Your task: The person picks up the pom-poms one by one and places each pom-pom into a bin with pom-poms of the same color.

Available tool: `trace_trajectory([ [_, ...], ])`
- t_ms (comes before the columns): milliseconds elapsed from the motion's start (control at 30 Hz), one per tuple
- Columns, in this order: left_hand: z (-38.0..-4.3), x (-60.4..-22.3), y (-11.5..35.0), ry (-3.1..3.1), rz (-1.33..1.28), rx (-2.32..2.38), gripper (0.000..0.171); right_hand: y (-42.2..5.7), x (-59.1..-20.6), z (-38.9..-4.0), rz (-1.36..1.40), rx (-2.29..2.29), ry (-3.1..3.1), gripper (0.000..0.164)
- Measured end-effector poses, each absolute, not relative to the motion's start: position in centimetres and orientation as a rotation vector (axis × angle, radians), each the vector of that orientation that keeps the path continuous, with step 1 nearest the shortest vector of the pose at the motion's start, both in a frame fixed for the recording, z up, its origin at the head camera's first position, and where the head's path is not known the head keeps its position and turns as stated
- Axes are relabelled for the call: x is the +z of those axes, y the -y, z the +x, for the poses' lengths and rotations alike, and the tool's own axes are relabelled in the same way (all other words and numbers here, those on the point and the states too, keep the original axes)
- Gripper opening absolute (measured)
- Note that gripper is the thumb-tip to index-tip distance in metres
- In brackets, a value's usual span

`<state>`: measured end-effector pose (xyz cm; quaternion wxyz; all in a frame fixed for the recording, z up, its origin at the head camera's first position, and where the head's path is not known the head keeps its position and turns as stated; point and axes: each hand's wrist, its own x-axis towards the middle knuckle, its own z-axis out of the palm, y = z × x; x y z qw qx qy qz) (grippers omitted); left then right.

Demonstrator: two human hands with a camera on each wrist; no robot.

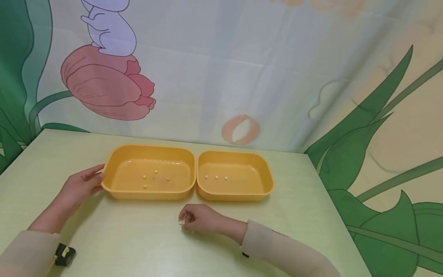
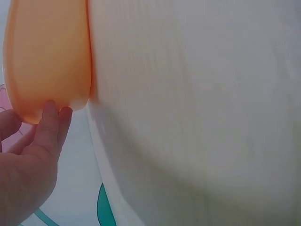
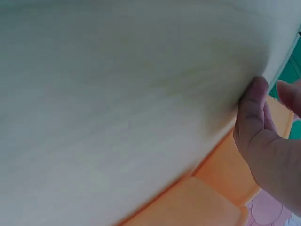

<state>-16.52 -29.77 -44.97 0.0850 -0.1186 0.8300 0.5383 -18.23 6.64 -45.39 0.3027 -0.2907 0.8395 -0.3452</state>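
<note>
My left hand (image 1: 81,184) holds the left end of the larger yellow tray (image 1: 152,195), its fingertips (image 2: 49,110) against the outer wall of the tray (image 2: 49,56). Inside lie several small yellow beads (image 1: 156,171), spread over the floor. The smaller yellow tray (image 1: 238,197) stands against its right side, with three white beads (image 1: 216,177) in a row. In front of the trays, low over the table, my right hand (image 1: 204,220) pinches a small white bead (image 1: 180,222) between thumb and fingertip. Its bent fingers (image 3: 251,110) show in the right wrist view, where the bead is hidden.
Both trays stand on a pale green table (image 1: 138,238), toward its back edge. Behind it hangs a printed cloth (image 1: 194,77) with a cartoon flower and animal. Large green leaves are printed on the right side. A black strap piece (image 1: 65,254) shows at my left sleeve.
</note>
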Motion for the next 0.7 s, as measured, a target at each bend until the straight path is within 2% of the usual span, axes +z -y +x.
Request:
trace_trajectory([
  [367,-16.57,-44.98,29.88,-2.477,-0.345,1.601,0.061,-6.07,-46.18,-18.23,-0.894,-0.753,-2.393,0.012],
  [700,-16.66,-45.04,29.86,-2.486,-0.344,1.584,0.062,-6.00,-46.14,-18.24,-0.877,-0.759,-2.385,0.004],
])
